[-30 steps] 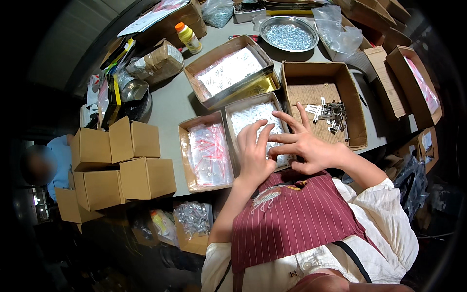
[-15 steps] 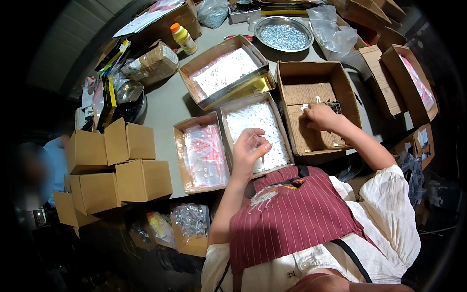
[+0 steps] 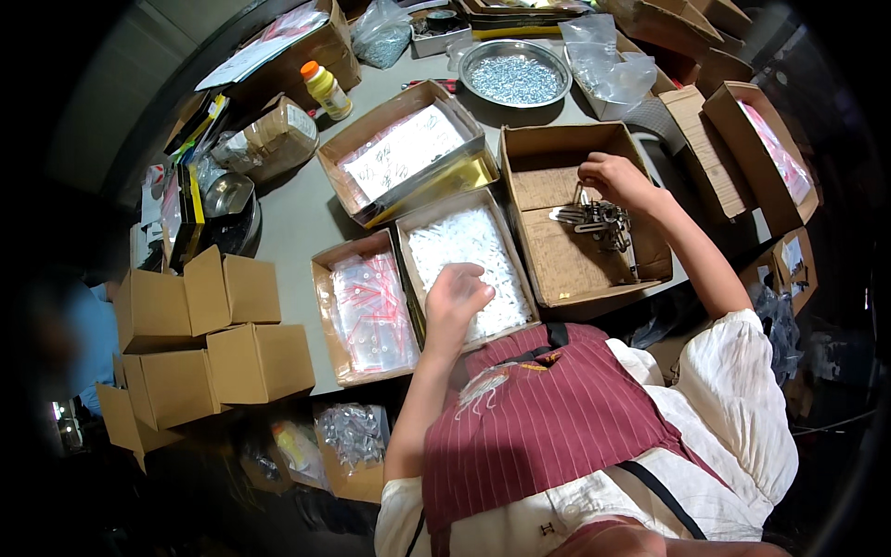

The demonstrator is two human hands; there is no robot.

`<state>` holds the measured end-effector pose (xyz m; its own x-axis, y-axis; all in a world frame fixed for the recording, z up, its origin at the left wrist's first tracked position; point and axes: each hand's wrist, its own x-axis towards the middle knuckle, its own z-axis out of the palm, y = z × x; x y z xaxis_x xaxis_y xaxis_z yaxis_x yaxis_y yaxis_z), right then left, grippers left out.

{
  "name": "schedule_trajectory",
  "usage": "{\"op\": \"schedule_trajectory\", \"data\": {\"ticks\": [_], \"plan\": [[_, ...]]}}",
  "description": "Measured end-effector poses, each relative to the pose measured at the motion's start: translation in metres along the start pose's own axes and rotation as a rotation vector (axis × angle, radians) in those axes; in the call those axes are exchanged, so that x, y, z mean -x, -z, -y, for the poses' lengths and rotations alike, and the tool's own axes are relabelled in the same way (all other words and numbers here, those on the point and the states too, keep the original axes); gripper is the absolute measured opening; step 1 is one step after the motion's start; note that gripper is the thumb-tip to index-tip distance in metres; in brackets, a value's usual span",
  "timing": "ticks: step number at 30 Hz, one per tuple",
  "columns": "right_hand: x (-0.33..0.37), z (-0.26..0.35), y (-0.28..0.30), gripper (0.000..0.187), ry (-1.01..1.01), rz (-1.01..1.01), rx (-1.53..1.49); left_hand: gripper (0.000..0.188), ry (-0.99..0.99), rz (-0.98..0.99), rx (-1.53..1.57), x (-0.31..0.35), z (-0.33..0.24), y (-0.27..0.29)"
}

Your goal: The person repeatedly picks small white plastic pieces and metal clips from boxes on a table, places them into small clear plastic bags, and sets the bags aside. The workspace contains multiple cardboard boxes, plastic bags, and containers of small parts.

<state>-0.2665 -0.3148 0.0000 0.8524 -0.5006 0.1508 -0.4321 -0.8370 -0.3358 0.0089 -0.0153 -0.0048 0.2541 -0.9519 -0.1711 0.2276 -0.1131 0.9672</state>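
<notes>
My left hand (image 3: 453, 302) hovers over the near part of a shallow box (image 3: 402, 243) filled with small white pieces (image 3: 464, 237). Its fingers are curled around something see-through, too faint to name. My right hand (image 3: 620, 178) reaches into a deeper brown cardboard box (image 3: 548, 283) to the right, fingertips pinched together. A thin piece seems to hang below the fingertips, but I cannot make out what it is. Just under that hand, a small heap of dark and silvery metal parts (image 3: 599, 223) lies on the box's bottom.
Left of the white pieces stands a box of clear bags with red strips (image 3: 371, 306). Behind are a box with a written sheet (image 3: 404, 153), a metal bowl of small screws (image 3: 516, 79) and a yellow bottle (image 3: 327, 91). Several small empty cartons (image 3: 260, 362) stack at left.
My right hand has lifted toward the far side of the brown box, uncovering the metal parts heap. The left hand stays over the white pieces. The whole view has shifted slightly.
</notes>
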Motion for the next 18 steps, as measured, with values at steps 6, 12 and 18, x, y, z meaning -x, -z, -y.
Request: {"op": "schedule_trajectory", "data": {"ticks": [6,12,18], "plan": [[0.021,0.003,-0.002,0.021,0.122,0.282,0.226,0.033,0.03,-0.022,-0.037,0.007,0.004,0.002],[0.008,0.039,0.004,0.015,0.075,0.274,0.013,0.033,0.068,-0.036,-0.029,0.011,0.005,0.002],[-0.022,0.046,-0.016,0.011,0.013,0.101,-0.11,0.034,0.008,-0.03,-0.085,0.004,0.01,-0.001]]}}
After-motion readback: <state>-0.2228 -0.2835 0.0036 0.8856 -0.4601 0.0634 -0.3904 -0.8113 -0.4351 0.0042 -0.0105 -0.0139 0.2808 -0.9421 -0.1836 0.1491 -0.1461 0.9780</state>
